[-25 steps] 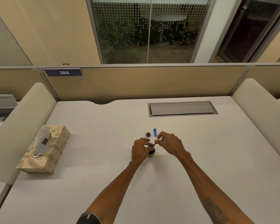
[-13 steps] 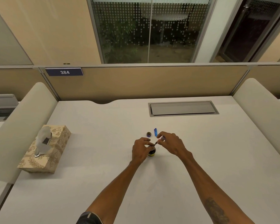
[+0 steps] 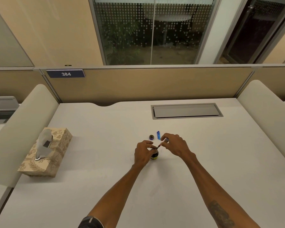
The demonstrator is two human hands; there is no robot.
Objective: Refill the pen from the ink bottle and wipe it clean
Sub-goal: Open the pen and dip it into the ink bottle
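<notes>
my left hand (image 3: 142, 153) is closed around the ink bottle (image 3: 154, 155), steadying it on the desk (image 3: 105, 162), while my right hand (image 3: 174, 146) pinches the pen (image 3: 160, 144) just beside it, slanted down with its tip at the bottle mouth, though i can't quite tell whether the tip is dipped in. over the last second almost nothing has shifted, both hands sit as they were, so i judge the filling step is underway rather than finished. beyond my fingers lie the bottle cap (image 3: 151, 137) and blue pen cap (image 3: 158, 135), and the tissue box (image 3: 46, 152) for wiping waits well off to my left.
</notes>
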